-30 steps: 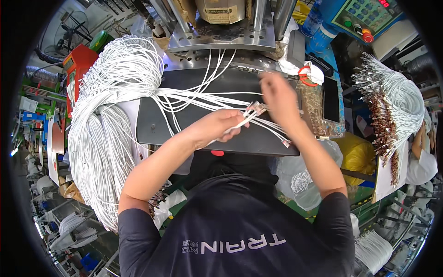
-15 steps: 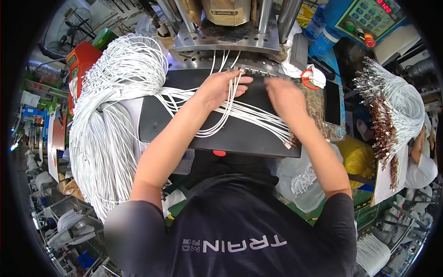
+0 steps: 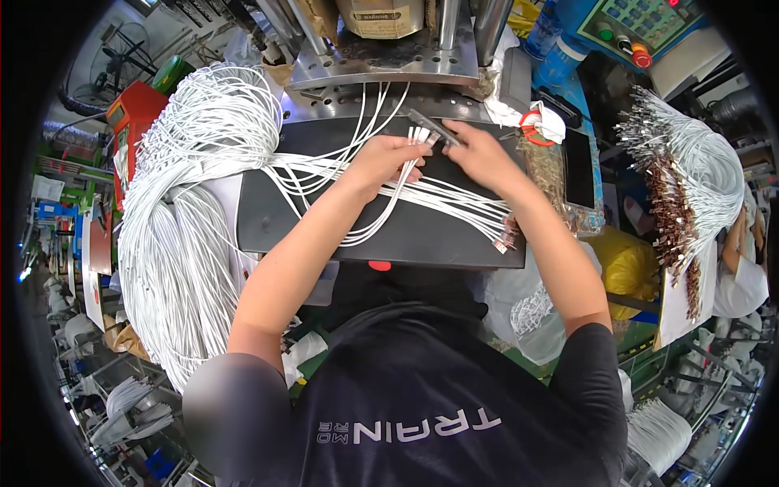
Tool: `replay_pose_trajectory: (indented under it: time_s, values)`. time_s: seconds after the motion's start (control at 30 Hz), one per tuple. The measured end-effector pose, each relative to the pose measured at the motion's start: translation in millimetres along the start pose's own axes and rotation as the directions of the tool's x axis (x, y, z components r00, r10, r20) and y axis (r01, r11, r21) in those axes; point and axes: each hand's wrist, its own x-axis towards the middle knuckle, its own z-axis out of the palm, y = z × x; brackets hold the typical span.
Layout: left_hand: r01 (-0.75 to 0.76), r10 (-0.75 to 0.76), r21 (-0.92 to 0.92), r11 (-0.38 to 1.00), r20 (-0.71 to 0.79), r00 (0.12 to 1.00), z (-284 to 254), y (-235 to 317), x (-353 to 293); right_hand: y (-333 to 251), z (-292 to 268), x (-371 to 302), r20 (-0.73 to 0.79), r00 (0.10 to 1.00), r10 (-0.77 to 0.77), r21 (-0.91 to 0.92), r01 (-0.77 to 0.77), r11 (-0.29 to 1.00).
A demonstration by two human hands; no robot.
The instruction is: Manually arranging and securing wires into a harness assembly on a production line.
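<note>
My left hand (image 3: pixel 388 165) is closed round a few white cables (image 3: pixel 398 188), whose plug ends (image 3: pixel 419 135) stick up past the fingertips. Close beside those plugs, my right hand (image 3: pixel 480 156) grips the near end of a narrow dark metal bar (image 3: pixel 430 123), which slants up and to the left. I cannot tell whether the plugs touch the bar. Beneath both hands, a flat bundle of white cables (image 3: pixel 454 199) crosses the black work board (image 3: pixel 316 250), its plugs (image 3: pixel 505 234) at the right edge.
A press with steel posts and a thick plate (image 3: pixel 381 69) stands directly beyond the board. A large heap of white cables (image 3: pixel 182 268) hangs at the left. On the right are red-handled cutters (image 3: pixel 531 128), a control panel (image 3: pixel 637 32) and another hanging cable bunch (image 3: pixel 690 178).
My right hand has moved left and now grips the dark metal bar beside the plugs. My left hand, still holding the cables, has come slightly nearer. The view has shifted a little.
</note>
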Motion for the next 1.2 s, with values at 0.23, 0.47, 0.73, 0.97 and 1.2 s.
replay_pose_trajectory:
  time_s: [0.23, 0.47, 0.73, 0.97, 1.2]
  values:
    - [-0.01, -0.001, 0.162, 0.987, 0.065, 0.998, 11, 3, 2, 7, 3, 12, 0.023, 0.959, 0.282, 0.472, -0.259, 0.843]
    - [-0.015, 0.013, 0.078, 0.997, 0.027, 1.0, 19, 1, -1, 4, 14, 7, -0.045, 0.97, 0.241, 0.183, -0.229, 0.956]
    - [0.087, -0.105, 0.204, 0.975, 0.081, 0.991, 1, 15, 1, 4, -2, 3, 0.002, 0.987, 0.16, 0.283, -0.154, 0.947]
    - [0.076, -0.083, 0.121, 0.99, 0.059, 0.995, 8, 10, 2, 19, 9, 4, 0.005, 1.0, -0.028, 0.194, 0.027, 0.981]
    - [-0.012, -0.004, 0.251, 0.968, 0.064, 0.998, -10, 2, 2, 4, -7, -3, 0.076, 0.991, 0.114, 0.2, -0.127, 0.972]
